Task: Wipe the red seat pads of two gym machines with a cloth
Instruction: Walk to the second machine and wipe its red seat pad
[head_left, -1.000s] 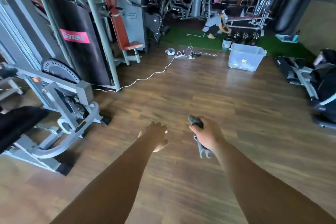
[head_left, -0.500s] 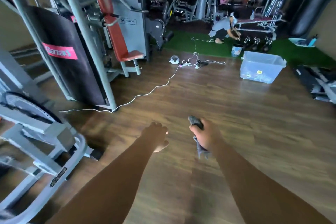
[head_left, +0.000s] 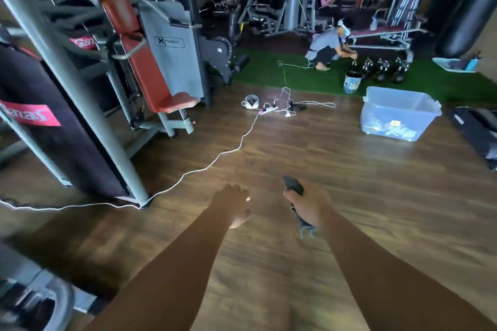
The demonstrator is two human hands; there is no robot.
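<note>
Nearing red seat pad (head_left: 176, 102), right hand (head_left: 309, 205) still clutching cloth (head_left: 293, 186), left hand (head_left: 231, 204) loose

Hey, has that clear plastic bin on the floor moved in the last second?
No. The bin still sits on the wood floor at the edge of the green mat, right of the small bucket; only the view has shifted.

The left grip (head_left: 231, 204) is hovering at lower centre of the frame, just left of the right grip (head_left: 309, 205), which is holding the cloth (head_left: 292, 186). The seat pad (head_left: 174, 102) is sitting at upper left on its machine (head_left: 172, 43), with a punching bag (head_left: 53, 129) hanging further left. A cable (head_left: 215, 158) is running over the floor (head_left: 349, 183) up to a power strip (head_left: 269, 109) at upper centre. A bin (head_left: 398, 113) is standing at right, before the mat (head_left: 269, 72) where a person (head_left: 325, 45) is crouching.
</note>
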